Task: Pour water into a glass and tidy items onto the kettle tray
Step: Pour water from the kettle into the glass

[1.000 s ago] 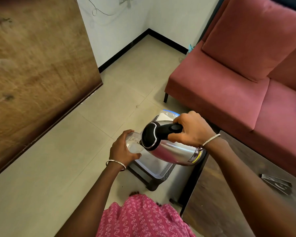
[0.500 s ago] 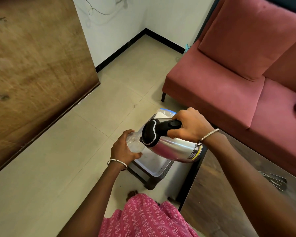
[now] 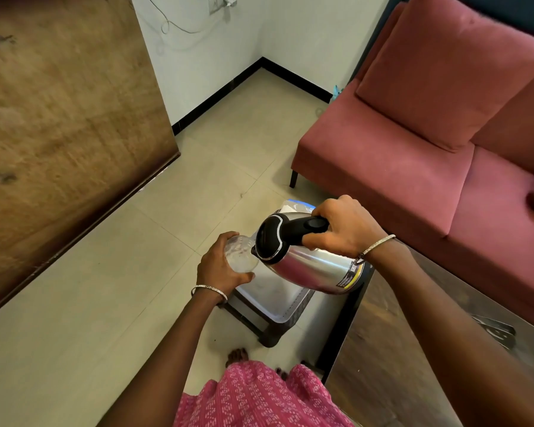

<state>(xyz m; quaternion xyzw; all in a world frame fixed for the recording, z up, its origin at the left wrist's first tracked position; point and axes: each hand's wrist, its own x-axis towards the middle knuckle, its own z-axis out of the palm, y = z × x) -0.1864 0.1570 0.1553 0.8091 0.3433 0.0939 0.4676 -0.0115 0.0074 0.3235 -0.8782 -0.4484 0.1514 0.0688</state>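
Note:
A steel kettle (image 3: 315, 269) with a black lid and handle is tipped to the left, its spout at the rim of a clear glass (image 3: 239, 254). My right hand (image 3: 342, 228) grips the kettle's black handle. The glass is held by my left hand (image 3: 219, 269), fingers wrapped round its side, and there is water in it. Both are held above a grey tray (image 3: 278, 303) that lies on a small dark stool (image 3: 269, 331). The far part of the tray is hidden behind the kettle.
A dark wooden table (image 3: 392, 349) stands at the right with a black object (image 3: 494, 328) on it. A red sofa (image 3: 413, 155) fills the upper right. A wooden panel (image 3: 59, 118) leans at the left. My bare foot (image 3: 236, 355) is near the stool.
The kettle stays tipped at the glass and both hands keep their hold. The view has shifted slightly; the kettle looks tilted a little further.

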